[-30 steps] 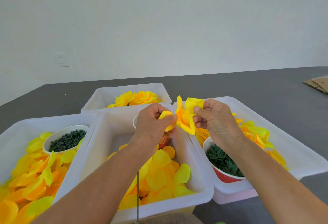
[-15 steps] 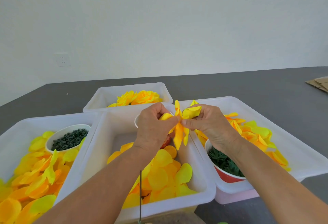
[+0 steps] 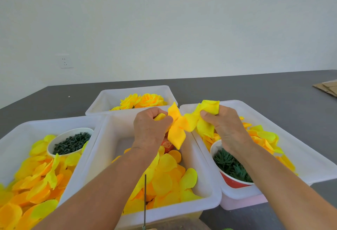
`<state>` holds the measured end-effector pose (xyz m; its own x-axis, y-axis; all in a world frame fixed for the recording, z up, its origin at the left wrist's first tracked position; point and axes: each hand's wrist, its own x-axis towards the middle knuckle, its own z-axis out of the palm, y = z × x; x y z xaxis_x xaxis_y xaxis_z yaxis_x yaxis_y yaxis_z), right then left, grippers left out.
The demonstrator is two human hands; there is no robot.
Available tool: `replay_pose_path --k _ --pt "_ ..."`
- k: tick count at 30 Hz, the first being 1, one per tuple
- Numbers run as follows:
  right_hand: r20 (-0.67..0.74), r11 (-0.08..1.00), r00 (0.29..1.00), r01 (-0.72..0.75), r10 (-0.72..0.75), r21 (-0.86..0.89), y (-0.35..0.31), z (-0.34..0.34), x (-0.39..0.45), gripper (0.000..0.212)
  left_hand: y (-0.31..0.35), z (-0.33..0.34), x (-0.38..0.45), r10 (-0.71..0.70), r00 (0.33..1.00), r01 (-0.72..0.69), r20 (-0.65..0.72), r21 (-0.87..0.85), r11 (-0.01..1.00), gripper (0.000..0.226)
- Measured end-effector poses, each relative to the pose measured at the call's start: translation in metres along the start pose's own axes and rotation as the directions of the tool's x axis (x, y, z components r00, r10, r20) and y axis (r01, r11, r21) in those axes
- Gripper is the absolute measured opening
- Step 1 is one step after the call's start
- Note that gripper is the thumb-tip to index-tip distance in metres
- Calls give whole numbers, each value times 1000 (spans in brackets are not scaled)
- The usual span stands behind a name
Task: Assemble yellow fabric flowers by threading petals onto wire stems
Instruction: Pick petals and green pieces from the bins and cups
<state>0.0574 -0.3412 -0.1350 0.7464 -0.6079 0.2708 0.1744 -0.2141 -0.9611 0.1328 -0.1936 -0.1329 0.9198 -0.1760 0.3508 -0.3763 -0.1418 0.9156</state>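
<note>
Left hand (image 3: 150,129) and right hand (image 3: 225,125) both pinching a yellow fabric petal cluster (image 3: 184,124), hovering over the far rim of the middle white plastic bin (image 3: 209,175), thin green wire stem (image 3: 145,198) standing at its near edge

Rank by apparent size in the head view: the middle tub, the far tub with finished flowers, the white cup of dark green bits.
1. Middle tub, nearest the camera.
2. Far tub, though distance shrinks it.
3. White cup, plainly smallest.

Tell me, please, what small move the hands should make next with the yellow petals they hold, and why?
Probably bring the hands together: the left hand pinches one yellow fabric petal cluster and the right hand another yellow petal piece, held apart over the white plastic bin.
</note>
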Motion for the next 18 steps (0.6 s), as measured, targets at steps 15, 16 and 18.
replay_pose_path --k 15,16,18 --pt "-112 967 993 -12 42 254 5 -2 4 8 5 1 -3 -135 991 132 9 -278 951 23" --pt "-107 963 993 -18 48 267 4 -3 4 7 6 2 -4 -135 991 133 13 -289 948 21" --pt "-59 955 996 -42 62 295 4 -3 4 11 7 1 -4 -121 993 114 -6 -286 951 20"
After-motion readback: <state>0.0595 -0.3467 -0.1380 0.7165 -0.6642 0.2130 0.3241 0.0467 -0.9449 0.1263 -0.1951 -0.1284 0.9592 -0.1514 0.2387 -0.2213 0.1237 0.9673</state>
